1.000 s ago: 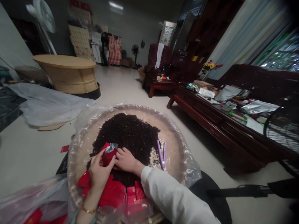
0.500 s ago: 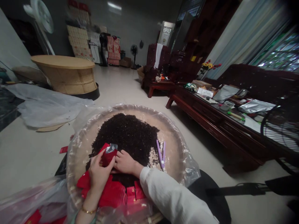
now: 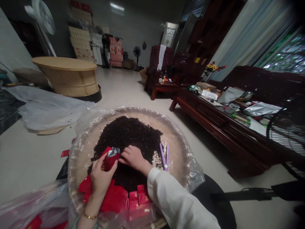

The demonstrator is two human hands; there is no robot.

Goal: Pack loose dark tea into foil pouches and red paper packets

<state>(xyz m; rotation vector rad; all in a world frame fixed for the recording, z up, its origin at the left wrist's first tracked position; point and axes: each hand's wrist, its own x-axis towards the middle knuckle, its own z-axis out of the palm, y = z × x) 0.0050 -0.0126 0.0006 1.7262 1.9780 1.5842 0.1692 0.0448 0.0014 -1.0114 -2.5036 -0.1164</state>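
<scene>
A round tray (image 3: 176, 140) lined with clear plastic carries a heap of dark loose tea leaves (image 3: 130, 135). My left hand (image 3: 101, 178) grips a small red foil pouch (image 3: 110, 157) with its silver mouth open, held at the near edge of the heap. My right hand (image 3: 133, 157) rests on the leaves just right of the pouch mouth, fingers curled and pinched at the tea. Several more red pouches (image 3: 119, 197) lie stacked at the tray's near rim. A purple clip (image 3: 165, 156) lies on the tray to the right of my right hand.
A dark wooden low table (image 3: 214, 117) cluttered with foil bags and papers runs along the right. A fan's wire cage (image 3: 286, 127) stands at far right. A crumpled plastic sheet (image 3: 47, 109) and a round bamboo basket (image 3: 68, 76) lie on the floor at left.
My right hand has lifted from beside the pouch's lower edge and moved up and right onto the leaf heap. My left hand and the pouch have stayed in place.
</scene>
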